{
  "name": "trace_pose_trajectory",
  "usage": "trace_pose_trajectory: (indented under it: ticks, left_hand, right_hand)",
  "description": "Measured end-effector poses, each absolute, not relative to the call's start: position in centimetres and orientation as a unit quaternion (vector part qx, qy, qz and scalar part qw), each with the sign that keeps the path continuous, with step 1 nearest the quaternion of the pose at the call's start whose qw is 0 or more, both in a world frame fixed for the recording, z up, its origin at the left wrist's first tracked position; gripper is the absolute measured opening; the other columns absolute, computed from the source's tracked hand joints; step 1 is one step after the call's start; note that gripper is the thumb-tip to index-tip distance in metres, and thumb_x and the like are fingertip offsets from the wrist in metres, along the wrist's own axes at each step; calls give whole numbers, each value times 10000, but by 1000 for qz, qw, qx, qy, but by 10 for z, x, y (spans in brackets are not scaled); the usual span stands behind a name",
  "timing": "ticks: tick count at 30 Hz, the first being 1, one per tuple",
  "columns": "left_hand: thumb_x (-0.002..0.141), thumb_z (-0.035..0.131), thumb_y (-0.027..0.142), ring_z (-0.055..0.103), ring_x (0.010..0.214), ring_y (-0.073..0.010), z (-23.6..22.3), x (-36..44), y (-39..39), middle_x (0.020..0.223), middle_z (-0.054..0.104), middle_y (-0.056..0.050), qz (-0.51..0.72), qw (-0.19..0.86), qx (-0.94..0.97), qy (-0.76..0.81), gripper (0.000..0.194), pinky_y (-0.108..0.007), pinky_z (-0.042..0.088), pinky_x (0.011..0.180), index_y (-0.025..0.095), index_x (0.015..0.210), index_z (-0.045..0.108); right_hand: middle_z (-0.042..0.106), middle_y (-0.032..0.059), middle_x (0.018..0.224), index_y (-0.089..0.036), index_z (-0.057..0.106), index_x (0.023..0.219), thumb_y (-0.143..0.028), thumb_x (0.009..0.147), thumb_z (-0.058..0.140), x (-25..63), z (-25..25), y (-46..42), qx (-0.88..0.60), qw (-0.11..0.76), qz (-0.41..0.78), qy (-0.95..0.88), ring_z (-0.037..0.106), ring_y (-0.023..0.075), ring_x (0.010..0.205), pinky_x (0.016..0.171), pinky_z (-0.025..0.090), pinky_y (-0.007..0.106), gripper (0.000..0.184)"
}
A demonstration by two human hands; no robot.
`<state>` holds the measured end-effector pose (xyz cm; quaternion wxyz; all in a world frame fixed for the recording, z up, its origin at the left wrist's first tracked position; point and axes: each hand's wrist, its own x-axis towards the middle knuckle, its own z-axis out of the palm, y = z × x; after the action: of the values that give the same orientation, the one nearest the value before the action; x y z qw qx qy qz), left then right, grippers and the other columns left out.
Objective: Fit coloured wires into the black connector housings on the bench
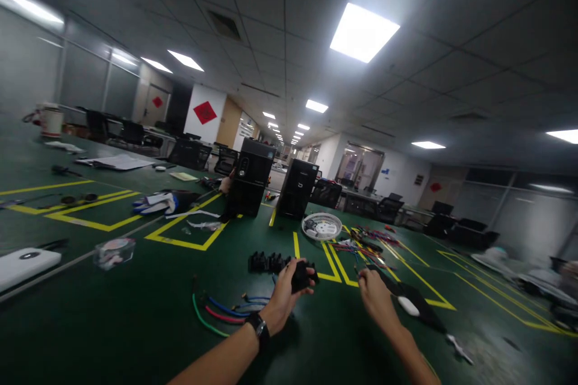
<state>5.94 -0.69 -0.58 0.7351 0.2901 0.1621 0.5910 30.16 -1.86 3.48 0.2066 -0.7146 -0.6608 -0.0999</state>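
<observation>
My left hand (289, 289), a dark watch on its wrist, is closed around a black plastic block (301, 277). Just behind it stands a row of similar black blocks (266, 262) on the green table. Blue, red and green cables (221, 311) with metal ends lie curved beside my left wrist. To the right, my right hand (374, 290) is closed in a pinch, its fingers apart from the block. Something thin seems to show at its fingertips, but it is too small to name.
Two black computer-like cases (295, 188) stand at the table's far side. A white basket (321, 227) holds small parts, and several loose wires (374, 243) lie beside it. A white mouse (408, 305) rests on a dark mat at right; gloves (158, 203) lie at left.
</observation>
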Motion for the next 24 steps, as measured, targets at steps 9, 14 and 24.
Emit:
trace_pose_trajectory:
  ticks: [9,14,24]
  left_hand:
    - [867,561,388,649,686,-159,-4,46,10,836,688,-84,648,695,260,172,331,-261,496,604,136,1083,554]
    - [820,621,423,632,667,-145,-7,51,9,800,671,-56,653,683,265,192,366,-251,490,604,149,1056,566]
    - [776,655,467,614,680,-132,-4,53,0,774,633,-26,639,693,259,212,400,-252,485,649,157,1013,567]
  right_hand:
    - [712,91,913,-192,636,1002,-319,960,365,179,4,-43,-497,436,47,-749,687,233,842,751,515,302,302]
    - [703,67,830,-166,564,1202,-292,957,397,178,-5,-53,-483,426,62,-762,681,213,743,706,511,293,322]
    - [620,9,646,-158,559,1231,-282,954,412,177,-2,-59,-472,412,66,-776,606,164,555,551,454,236,337]
